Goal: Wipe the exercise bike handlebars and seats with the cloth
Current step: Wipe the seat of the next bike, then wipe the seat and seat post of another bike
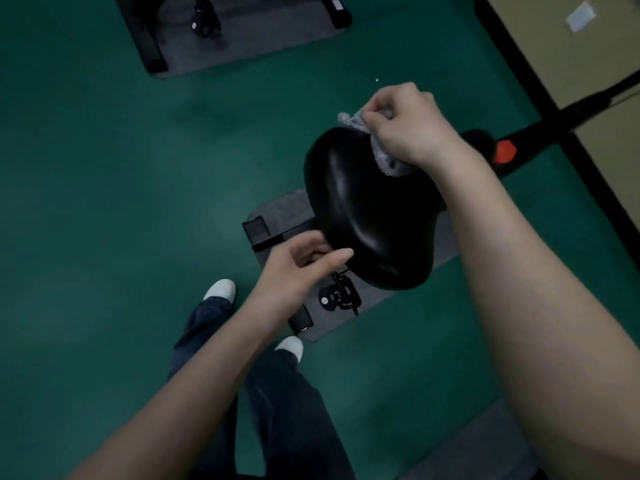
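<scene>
A glossy black bike seat (363,209) fills the middle of the view, seen from above. My right hand (408,123) grips a grey cloth (384,154) and holds it against the seat's far right edge. My left hand (298,268) is at the seat's near left edge, thumb stretched out along the rim and fingers curled under it. The handlebars are not in view.
The bike stands on a grey mat (287,209) on the green floor (104,168). A black frame bar with a red knob (504,150) runs off to the upper right. Another bike's base on a mat (242,46) lies at top. My white shoes (221,289) are below the seat.
</scene>
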`<action>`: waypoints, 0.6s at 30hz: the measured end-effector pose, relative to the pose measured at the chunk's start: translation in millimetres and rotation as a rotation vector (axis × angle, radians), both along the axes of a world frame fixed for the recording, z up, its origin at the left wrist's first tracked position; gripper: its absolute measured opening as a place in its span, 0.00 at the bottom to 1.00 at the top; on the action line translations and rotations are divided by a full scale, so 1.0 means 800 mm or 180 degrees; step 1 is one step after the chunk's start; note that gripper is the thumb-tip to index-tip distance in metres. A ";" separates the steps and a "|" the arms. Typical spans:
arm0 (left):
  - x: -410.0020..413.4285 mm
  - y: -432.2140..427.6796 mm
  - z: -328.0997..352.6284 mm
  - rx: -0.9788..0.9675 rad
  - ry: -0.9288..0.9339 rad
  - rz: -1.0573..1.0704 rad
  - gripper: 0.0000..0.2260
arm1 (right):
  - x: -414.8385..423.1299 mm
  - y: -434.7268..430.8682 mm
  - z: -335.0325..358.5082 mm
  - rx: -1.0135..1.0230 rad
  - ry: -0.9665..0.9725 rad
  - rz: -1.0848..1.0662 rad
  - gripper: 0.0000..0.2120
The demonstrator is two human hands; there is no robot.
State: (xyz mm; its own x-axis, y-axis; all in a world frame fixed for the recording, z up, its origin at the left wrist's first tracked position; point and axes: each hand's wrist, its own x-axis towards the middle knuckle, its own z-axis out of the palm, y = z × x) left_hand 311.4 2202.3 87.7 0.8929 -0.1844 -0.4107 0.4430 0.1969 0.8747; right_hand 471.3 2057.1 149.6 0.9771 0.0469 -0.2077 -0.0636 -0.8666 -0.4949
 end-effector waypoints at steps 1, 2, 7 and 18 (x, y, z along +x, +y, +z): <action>0.003 0.003 0.004 0.0138 -0.0030 -0.0145 0.11 | -0.011 -0.006 0.002 -0.0055 -0.0116 -0.0029 0.10; 0.006 0.007 0.007 0.0280 -0.0044 -0.0271 0.09 | -0.022 -0.010 0.004 -0.0102 -0.0237 -0.0047 0.10; 0.021 0.027 0.025 0.1122 -0.0301 -0.0921 0.08 | -0.087 -0.037 0.017 0.0044 -0.1074 -0.0230 0.07; 0.060 0.091 0.076 0.2666 -0.1088 -0.1691 0.10 | -0.255 -0.071 0.039 0.1711 -0.1097 -0.2749 0.05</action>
State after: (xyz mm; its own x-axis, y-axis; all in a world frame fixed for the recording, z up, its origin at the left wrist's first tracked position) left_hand 359.2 2274.9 148.4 0.8729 -0.3601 -0.3292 -0.0015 -0.6766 0.7363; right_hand 267.7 2000.5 180.7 0.7253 -0.6846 -0.0726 -0.3346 -0.2584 -0.9062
